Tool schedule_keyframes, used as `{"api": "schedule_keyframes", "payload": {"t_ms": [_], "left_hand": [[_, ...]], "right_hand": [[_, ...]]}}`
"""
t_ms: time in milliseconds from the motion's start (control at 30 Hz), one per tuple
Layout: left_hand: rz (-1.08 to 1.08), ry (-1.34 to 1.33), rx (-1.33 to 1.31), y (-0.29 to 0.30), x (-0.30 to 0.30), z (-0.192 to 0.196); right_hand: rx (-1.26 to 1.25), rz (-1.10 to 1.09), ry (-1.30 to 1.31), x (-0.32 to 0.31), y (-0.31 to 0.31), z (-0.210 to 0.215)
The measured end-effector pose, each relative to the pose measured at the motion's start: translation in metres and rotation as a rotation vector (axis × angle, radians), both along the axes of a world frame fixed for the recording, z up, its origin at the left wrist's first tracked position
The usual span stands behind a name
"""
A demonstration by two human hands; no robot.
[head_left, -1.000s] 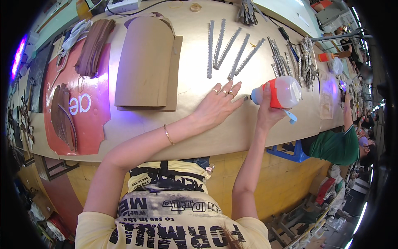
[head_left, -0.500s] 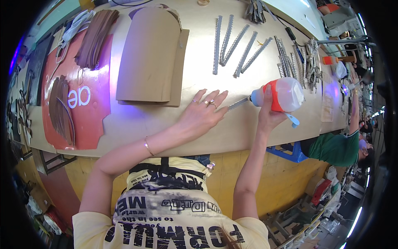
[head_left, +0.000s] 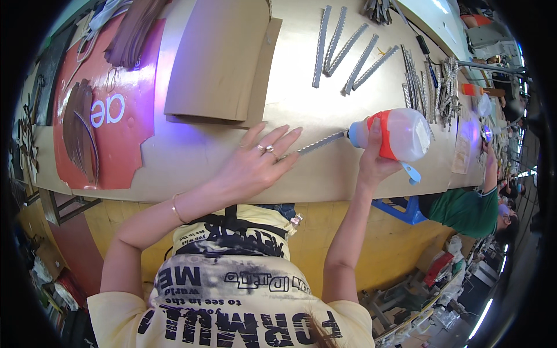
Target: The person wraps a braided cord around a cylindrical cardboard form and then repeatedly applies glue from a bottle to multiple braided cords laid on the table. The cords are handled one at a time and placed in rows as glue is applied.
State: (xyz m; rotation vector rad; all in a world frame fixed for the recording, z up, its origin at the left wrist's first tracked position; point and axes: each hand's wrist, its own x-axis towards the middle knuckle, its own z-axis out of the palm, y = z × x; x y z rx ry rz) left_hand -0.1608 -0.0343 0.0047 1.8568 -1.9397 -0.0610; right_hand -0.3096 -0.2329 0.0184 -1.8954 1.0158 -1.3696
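My right hand (head_left: pixel 376 159) is wrapped round a translucent squeeze bottle (head_left: pixel 413 133) with an orange-red band and a light blue cap. The bottle lies tipped on its side in the air, nozzle pointing left. Its nozzle meets the right end of a thin silver braided strip (head_left: pixel 322 141); whether they touch I cannot tell. My left hand (head_left: pixel 258 159) lies flat over the strip's left end, fingers stretched and apart, covering that end. Beyond the hands, several grey braided strips (head_left: pixel 347 49) are spread out in a loose fan on the table.
A folded brown sheet (head_left: pixel 217 64) lies left of centre. Further left, brown strips (head_left: pixel 80 130) rest on a red board (head_left: pixel 125 162). At the right are more braided strips (head_left: pixel 444 90) and a screwdriver-like tool (head_left: pixel 423 46). A person in green (head_left: pixel 464 211) sits beyond a blue stool (head_left: pixel 400 209).
My left hand has slid left, away from the bottle, and more of the braided strip shows between them. The bottle stays in my right hand. The whole view has shifted slightly.
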Motion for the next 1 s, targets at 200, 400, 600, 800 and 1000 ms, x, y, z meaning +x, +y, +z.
{"api": "schedule_keyframes", "payload": {"t_ms": [200,400,600,800,1000], "left_hand": [[0.065,0.014,-0.019,0.032,0.002,0.000],[0.088,0.064,0.012,0.038,0.001,-0.004],[0.093,0.032,-0.060,0.040,0.000,-0.010],[0.126,0.034,-0.066,0.041,-0.001,-0.009],[0.113,0.069,0.006,0.038,0.000,-0.008]], "right_hand": [[0.001,0.015,-0.001,0.005,0.013,0.002],[0.021,0.046,0.019,0.009,0.032,0.003],[0.036,0.055,0.006,0.011,0.046,0.001],[0.007,0.100,0.027,0.011,0.057,-0.002],[-0.062,0.177,0.087,0.011,0.070,-0.011]]}}
